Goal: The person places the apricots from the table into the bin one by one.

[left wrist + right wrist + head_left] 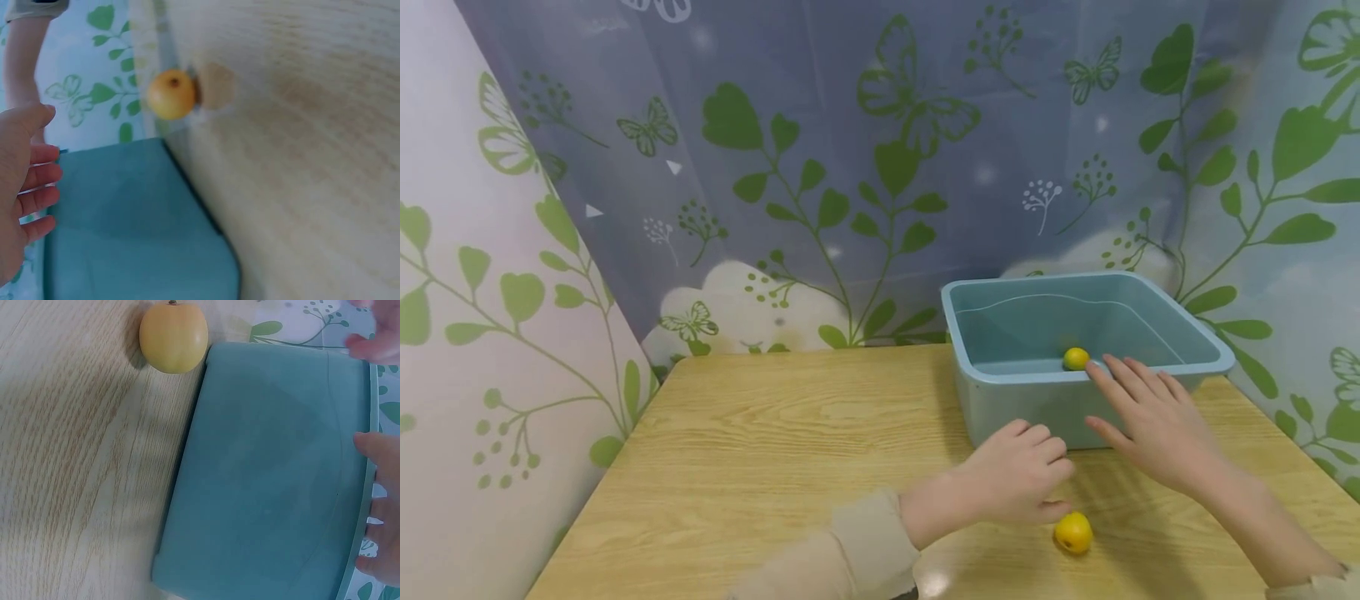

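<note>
A yellow apple [1073,533] lies on the table in front of a blue-green plastic basin [1026,408]. Its dark stem end shows in the left wrist view. My left hand [1018,471] hovers between apple and basin, fingers loosely bent, holding nothing; the left wrist view shows a gap between hand and apple. Over the basin's front rim my right hand [1157,425] spreads its fingers, also holding nothing; whether it touches the rim I cannot tell. Inside the basin sits a yellow-green round fruit [1076,359], near the right fingertips and partly covered by the rim.
The wooden table [775,442] extends to the left of the basin. A patterned curtain [820,167] with leaves and butterflies hangs behind the table and at both sides. The basin stands close to the table's back right.
</note>
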Demonstrator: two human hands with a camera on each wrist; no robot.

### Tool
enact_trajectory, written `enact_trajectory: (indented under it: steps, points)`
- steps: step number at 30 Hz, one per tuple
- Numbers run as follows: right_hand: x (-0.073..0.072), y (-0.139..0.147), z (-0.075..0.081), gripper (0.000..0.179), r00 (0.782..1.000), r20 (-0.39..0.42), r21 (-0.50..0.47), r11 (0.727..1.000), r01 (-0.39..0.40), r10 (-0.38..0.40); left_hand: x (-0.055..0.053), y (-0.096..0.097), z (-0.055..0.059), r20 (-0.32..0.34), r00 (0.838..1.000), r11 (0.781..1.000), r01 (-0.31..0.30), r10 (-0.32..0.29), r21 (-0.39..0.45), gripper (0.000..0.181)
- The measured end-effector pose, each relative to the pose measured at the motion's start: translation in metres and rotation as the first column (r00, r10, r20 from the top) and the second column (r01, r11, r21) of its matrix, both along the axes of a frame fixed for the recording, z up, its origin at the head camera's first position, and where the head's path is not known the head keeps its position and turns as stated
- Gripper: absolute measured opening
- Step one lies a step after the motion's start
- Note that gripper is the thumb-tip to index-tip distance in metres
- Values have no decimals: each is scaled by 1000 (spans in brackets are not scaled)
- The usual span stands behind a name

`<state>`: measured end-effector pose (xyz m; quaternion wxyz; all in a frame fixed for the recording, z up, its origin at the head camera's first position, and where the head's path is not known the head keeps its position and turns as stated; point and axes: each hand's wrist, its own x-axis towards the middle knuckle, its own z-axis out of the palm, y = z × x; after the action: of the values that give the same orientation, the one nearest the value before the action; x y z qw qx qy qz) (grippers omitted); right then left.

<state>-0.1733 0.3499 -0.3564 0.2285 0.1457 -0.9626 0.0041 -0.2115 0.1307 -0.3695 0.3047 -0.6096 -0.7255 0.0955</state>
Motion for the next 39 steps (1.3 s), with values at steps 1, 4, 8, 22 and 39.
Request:
enact_trajectory:
  steps: [1, 4, 8, 22, 39]
  points:
    - [0, 0, 0, 67, 1000, -1, 1, 1000, -1, 1, 1, 1, -3, 8, 1000, 1000, 0, 0, -11, 35]
    - [-1, -1, 0, 68, 1000, -7, 5, 1000, -4, 4, 1, 5, -11, 28, 1000, 999, -2, 3, -37, 38]
    - [-2, -1, 0, 67, 1000, -9, 3, 1000, -9, 9, 0, 9, -21, 54, 998, 996, -24, 29, -86, 40]
    - [-3, 1, 2, 68, 999, -28, 0, 1000, -16, 16, -5, 25, -44, 191, 972, 961, -81, 134, -263, 53]
    - [0, 2, -1, 70, 1000, -9, 8, 1000, -12, 12, 0, 37, -62, 200, 965, 920, -84, 172, -384, 47]
